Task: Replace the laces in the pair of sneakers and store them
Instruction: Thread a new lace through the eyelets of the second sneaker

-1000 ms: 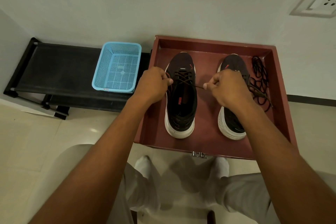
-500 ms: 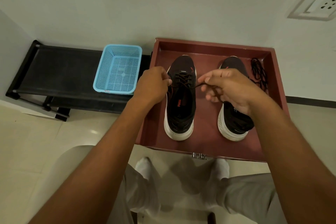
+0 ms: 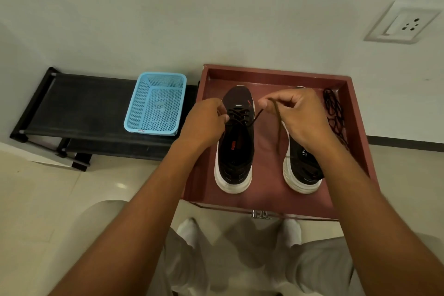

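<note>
Sneakers sit side by side in a reddish-brown tray (image 3: pixel 355 113) at the centre right of the frame, toes toward the wall. Left sneaker (image 3: pixel 236 151), black with a white sole, lies at the middle of the tray and has a dark lace (image 3: pixel 278 125) threaded through its upper eyelets. Right sneaker (image 3: pixel 302 170) stands just beside it, partly hidden under the right forearm.

At the left edge of the left sneaker's eyelets, the left hand (image 3: pixel 206 120) has its fingers curled and pinches something there; the lace end itself is hidden by the fingers. Above the gap between the shoes, the right hand (image 3: pixel 293 113) pinches the lace, which droops from its fingers in a loop and also runs across to the left sneaker.

A loose bundle of dark laces (image 3: pixel 335 115) lies along the tray's right wall. Left of the tray, a light blue basket (image 3: pixel 156 103) rests on a black rack (image 3: pixel 79 101).
</note>
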`<act>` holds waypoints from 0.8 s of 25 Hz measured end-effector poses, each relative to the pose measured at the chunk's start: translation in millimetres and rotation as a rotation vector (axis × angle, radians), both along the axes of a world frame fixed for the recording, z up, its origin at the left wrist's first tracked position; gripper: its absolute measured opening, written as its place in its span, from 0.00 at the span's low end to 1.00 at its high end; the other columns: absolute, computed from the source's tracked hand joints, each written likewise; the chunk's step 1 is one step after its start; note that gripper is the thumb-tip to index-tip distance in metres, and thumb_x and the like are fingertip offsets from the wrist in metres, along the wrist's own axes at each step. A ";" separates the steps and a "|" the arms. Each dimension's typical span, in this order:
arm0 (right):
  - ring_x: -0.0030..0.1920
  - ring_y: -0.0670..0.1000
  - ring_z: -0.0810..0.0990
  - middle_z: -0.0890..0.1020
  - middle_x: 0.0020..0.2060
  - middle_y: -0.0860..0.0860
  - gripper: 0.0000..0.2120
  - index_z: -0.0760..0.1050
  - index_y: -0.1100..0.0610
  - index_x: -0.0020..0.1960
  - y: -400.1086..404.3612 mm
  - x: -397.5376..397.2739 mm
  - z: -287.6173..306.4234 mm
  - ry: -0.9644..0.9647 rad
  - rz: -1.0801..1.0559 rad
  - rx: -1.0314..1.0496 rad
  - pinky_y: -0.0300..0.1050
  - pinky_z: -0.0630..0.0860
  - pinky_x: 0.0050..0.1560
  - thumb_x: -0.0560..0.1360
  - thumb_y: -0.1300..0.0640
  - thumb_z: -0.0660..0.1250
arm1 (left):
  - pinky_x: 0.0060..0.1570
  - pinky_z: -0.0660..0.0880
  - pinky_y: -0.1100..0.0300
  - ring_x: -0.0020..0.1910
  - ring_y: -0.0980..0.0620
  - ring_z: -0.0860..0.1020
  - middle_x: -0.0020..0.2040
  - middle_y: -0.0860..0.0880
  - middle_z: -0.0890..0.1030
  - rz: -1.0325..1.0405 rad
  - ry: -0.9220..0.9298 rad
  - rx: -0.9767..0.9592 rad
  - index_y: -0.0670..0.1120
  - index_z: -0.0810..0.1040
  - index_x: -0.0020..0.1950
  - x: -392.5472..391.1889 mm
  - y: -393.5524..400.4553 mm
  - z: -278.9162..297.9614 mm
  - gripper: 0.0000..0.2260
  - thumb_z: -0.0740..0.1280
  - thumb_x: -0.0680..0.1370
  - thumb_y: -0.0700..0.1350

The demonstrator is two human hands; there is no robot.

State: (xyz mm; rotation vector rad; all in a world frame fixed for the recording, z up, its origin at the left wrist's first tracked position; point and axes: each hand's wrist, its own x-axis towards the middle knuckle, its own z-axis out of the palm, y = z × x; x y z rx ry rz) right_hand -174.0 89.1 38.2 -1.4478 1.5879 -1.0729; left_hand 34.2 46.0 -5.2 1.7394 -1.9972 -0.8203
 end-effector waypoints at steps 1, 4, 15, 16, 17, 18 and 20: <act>0.46 0.43 0.86 0.88 0.42 0.46 0.03 0.88 0.53 0.48 -1.8 0.6 5.7 0.012 -0.013 -0.041 0.37 0.79 0.51 0.75 0.56 0.77 | 0.53 0.79 0.52 0.49 0.51 0.80 0.50 0.49 0.83 0.000 -0.004 -0.001 0.47 0.82 0.53 0.1 0.2 1.1 0.04 0.70 0.80 0.45; 0.47 0.43 0.84 0.87 0.44 0.45 0.03 0.87 0.51 0.49 -5.5 0.8 24.1 0.001 -0.078 -0.111 0.35 0.77 0.49 0.77 0.54 0.75 | 0.54 0.79 0.50 0.50 0.50 0.81 0.50 0.48 0.83 0.002 -0.011 0.000 0.46 0.82 0.54 0.9 0.2 3.3 0.04 0.70 0.81 0.44; 0.48 0.52 0.85 0.87 0.42 0.52 0.10 0.85 0.57 0.50 -1.8 -5.6 82.6 -0.299 -0.127 -0.221 0.52 0.80 0.58 0.83 0.59 0.65 | 0.52 0.79 0.48 0.51 0.49 0.79 0.47 0.51 0.82 0.054 -0.018 -0.052 0.49 0.82 0.48 0.8 1.3 7.7 0.01 0.72 0.78 0.45; 0.47 0.53 0.85 0.86 0.41 0.53 0.10 0.85 0.57 0.51 -1.5 -6.5 84.1 -0.342 -0.119 -0.213 0.55 0.80 0.60 0.83 0.59 0.65 | 0.51 0.79 0.50 0.50 0.50 0.79 0.47 0.51 0.82 0.068 -0.020 -0.046 0.49 0.81 0.48 1.5 2.1 8.3 0.01 0.72 0.78 0.45; 0.46 0.54 0.84 0.85 0.40 0.54 0.10 0.85 0.58 0.53 -1.1 -7.5 85.0 -0.379 -0.109 -0.203 0.56 0.79 0.60 0.83 0.60 0.64 | 0.49 0.79 0.52 0.48 0.51 0.80 0.46 0.51 0.82 0.087 -0.019 -0.035 0.48 0.81 0.47 1.8 3.2 9.3 0.02 0.73 0.78 0.44; 0.44 0.55 0.83 0.84 0.39 0.55 0.10 0.84 0.60 0.55 -0.9 -8.4 85.6 -0.415 -0.103 -0.188 0.56 0.80 0.58 0.83 0.61 0.64 | 0.47 0.78 0.55 0.46 0.52 0.80 0.46 0.51 0.82 0.101 -0.016 -0.017 0.48 0.81 0.46 2.5 4.7 10.4 0.03 0.73 0.78 0.45; 0.41 0.54 0.83 0.85 0.40 0.56 0.11 0.83 0.61 0.57 -0.8 -10.3 86.0 -0.456 -0.102 -0.145 0.50 0.81 0.50 0.82 0.65 0.63 | 0.42 0.76 0.59 0.43 0.55 0.80 0.44 0.52 0.82 0.106 -0.012 0.025 0.48 0.80 0.45 4.2 8.9 11.0 0.05 0.73 0.78 0.46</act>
